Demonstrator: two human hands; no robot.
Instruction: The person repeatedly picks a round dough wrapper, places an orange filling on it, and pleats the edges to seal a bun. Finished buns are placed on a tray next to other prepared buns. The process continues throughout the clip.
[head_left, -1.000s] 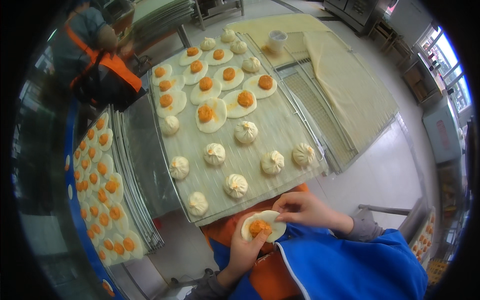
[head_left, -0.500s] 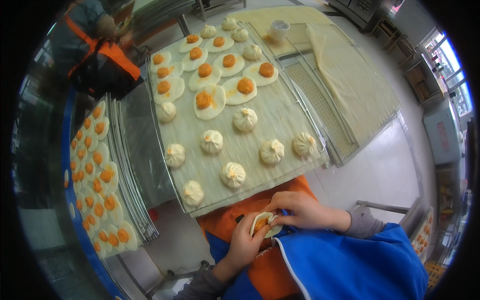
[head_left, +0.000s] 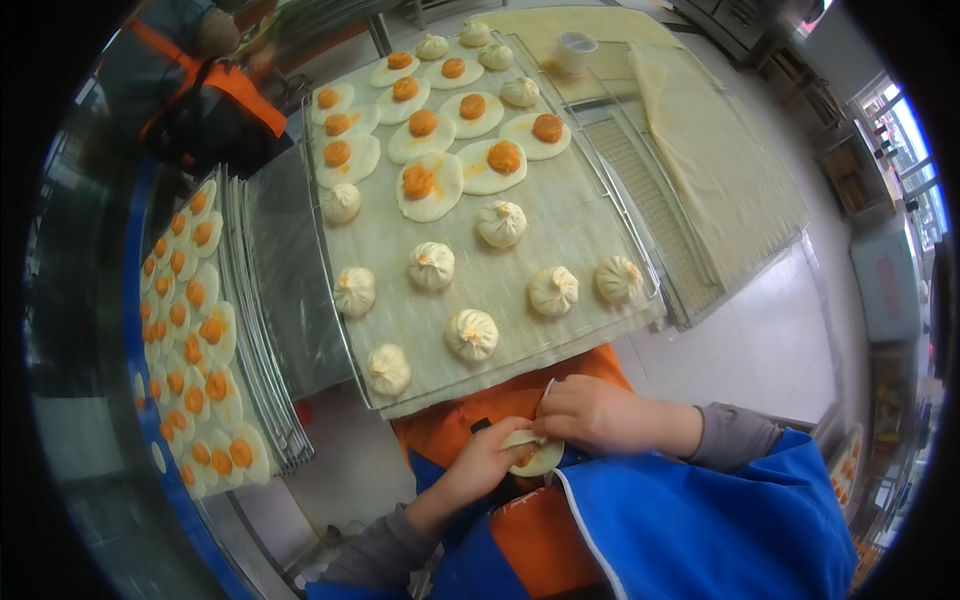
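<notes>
Just in front of my body, my left hand [head_left: 482, 464] cradles a round dough wrapper [head_left: 543, 461] with orange filling showing inside. My right hand [head_left: 598, 414] pinches its rim from the other side; the fingertips there are partly hidden. Beyond both hands lies a lined tray [head_left: 580, 345]. Its near half carries several pleated buns, such as one bun [head_left: 472, 335] close to the front edge. Flat wrappers topped with orange filling, among them a wrapper [head_left: 430, 200], cover much of the far half.
To the left, stacked trays [head_left: 262, 330] hold more filled wrappers. A white cup [head_left: 576, 50] stands at the back, beside a cloth-covered rack [head_left: 705, 180] on the right. Another person [head_left: 205, 90] in grey and orange works at the far left.
My left hand has shifted slightly up and turned over the wrapper. My right hand has rolled at its rim, and less filling shows. The whole view has tilted a little.
</notes>
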